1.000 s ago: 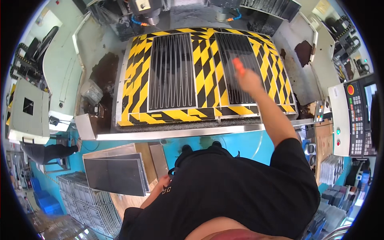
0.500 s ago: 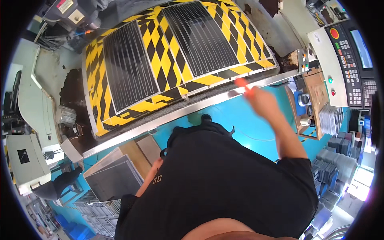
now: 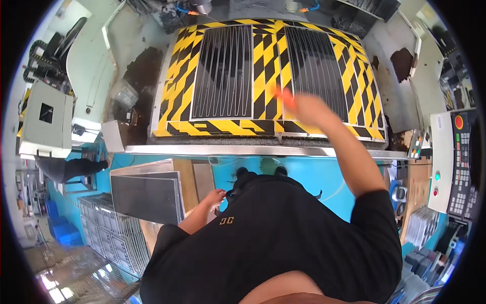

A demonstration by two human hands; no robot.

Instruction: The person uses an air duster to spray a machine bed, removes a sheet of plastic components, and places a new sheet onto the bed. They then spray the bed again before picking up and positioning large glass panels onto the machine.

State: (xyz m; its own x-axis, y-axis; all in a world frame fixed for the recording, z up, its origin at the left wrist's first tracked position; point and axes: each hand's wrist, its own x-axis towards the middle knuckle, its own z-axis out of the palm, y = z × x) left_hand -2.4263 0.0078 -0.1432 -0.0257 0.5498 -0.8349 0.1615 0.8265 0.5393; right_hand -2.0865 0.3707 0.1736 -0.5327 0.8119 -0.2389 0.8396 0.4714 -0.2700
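Observation:
My right hand [image 3: 313,110], smeared by motion, is closed around a blurred orange-red handheld tool [image 3: 286,98] whose kind I cannot make out. It hovers over the near part of a machine bed [image 3: 266,99] covered with yellow-and-black striped tape. Two dark rectangular panels with thin wavy light lines lie on the bed, a left panel [image 3: 223,71] and a right panel [image 3: 316,71]. The tool's tip points toward the taped strip between them. Low by my waist, my left hand [image 3: 216,196] has its fingers curled in; whether anything is in them is hidden.
A metal rail [image 3: 228,150] runs along the bed's front edge. Two spindle heads, such as the left one [image 3: 201,6], stand behind the bed. A control panel [image 3: 458,167] is at right. Dark sheets [image 3: 147,195] lean at lower left beside stacked grey racks [image 3: 104,223].
My view has turned, so the bed now sits level and centred. My right hand with the orange-red tool has moved from the front rail to over the bed.

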